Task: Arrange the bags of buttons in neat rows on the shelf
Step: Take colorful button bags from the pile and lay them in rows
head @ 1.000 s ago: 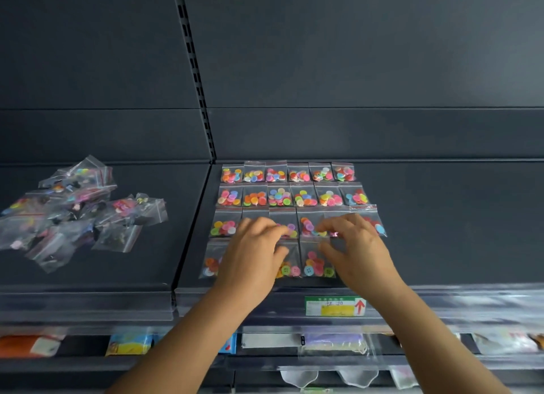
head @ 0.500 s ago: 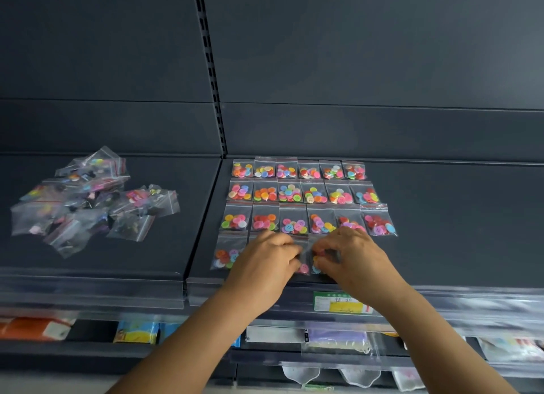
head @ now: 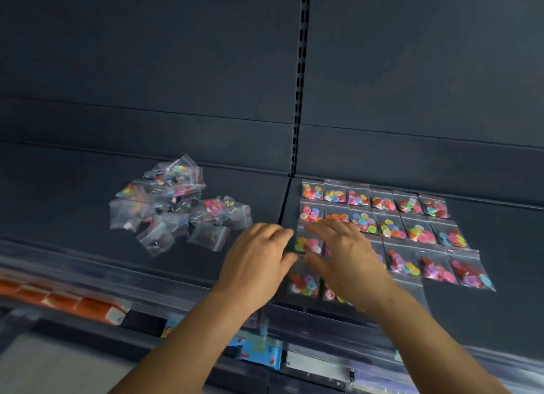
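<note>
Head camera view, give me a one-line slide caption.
Both hands, left hand and right hand, hover open over rows of button bags, loose pile alongside on the shelf.

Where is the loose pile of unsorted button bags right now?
In the head view, the loose pile lies on the left shelf section, left of the slotted upright and the left hand.

Clear button bags in rows on dark shelf; loose pile left.

Right hand covers several bags in the grid's lower left. Loose bag pile at centre left blurred, contents unreadable. Lower shelf items smeared; both forearms cut off at the bottom edge.
</note>
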A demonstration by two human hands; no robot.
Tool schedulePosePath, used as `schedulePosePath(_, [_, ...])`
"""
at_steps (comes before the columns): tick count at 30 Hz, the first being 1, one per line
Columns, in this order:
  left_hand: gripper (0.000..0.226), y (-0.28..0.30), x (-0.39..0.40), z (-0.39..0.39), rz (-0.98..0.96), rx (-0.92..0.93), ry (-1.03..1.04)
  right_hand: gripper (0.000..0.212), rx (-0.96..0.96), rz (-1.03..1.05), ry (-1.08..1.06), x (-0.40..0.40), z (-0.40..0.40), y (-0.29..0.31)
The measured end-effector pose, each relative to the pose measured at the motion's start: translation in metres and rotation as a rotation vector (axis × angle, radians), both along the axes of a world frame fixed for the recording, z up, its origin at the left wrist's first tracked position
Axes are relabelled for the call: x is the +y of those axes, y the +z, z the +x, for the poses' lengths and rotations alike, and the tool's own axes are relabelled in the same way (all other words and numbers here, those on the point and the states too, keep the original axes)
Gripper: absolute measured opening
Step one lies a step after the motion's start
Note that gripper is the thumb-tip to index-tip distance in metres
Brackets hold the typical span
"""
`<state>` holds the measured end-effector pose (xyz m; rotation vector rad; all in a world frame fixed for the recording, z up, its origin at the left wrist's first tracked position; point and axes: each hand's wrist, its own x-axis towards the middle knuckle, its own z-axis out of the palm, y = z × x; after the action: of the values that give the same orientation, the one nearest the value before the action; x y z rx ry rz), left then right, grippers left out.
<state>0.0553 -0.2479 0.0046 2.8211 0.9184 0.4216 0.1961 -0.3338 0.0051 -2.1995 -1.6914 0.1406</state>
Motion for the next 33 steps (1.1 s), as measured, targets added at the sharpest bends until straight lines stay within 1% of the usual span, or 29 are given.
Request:
schedulePosePath(6, [0.051, 0.003, 0.067, -0.047, -0.020, 0.008, 0.162, 0.048, 0.040, 0.033, 0.097, 0.071, -0.037, 0.006])
schedulePosePath(10, [0.052, -0.001, 0.111, -0.068, -0.049, 0.037, 0.218, 0.044, 0.072, 0.028, 0.128, 0.115, -0.057, 0.006])
schedulePosePath(15, [0.040, -0.012, 0.150, -0.082, -0.039, 0.076, 0.174, 0.043, 0.145, -0.058, 0.131, 0.170, -0.076, -0.003])
schedulePosePath(18, [0.037, -0.019, 0.164, -0.087, -0.063, 0.092, 0.126, 0.047, 0.143, -0.139, 0.126, 0.198, -0.081, -0.010])
schedulePosePath(21, [0.034, -0.023, 0.171, -0.092, -0.084, 0.046, 0.098, 0.047, 0.109, -0.271, 0.111, 0.216, -0.082, -0.014])
schedulePosePath(23, [0.034, -0.025, 0.175, -0.096, -0.096, 0.017, 0.090, 0.040, 0.078, -0.303, 0.088, 0.223, -0.084, -0.015])
schedulePosePath(26, [0.036, -0.025, 0.177, -0.098, -0.139, -0.015, 0.100, 0.021, 0.039, -0.320, 0.049, 0.229, -0.084, -0.013])
schedulePosePath(28, [0.038, -0.023, 0.179, -0.099, -0.165, -0.031, 0.110, 0.014, 0.110, -0.295, 0.029, 0.231, -0.082, -0.009])
schedulePosePath(30, [0.045, -0.021, 0.180, -0.099, -0.223, -0.065, 0.124, 0.013, 0.224, -0.221, 0.007, 0.231, -0.079, -0.003])
schedulePosePath(33, [0.060, -0.018, 0.185, -0.098, -0.394, -0.217, 0.170, 0.005, 0.456, -0.081, -0.058, 0.232, -0.080, 0.005])
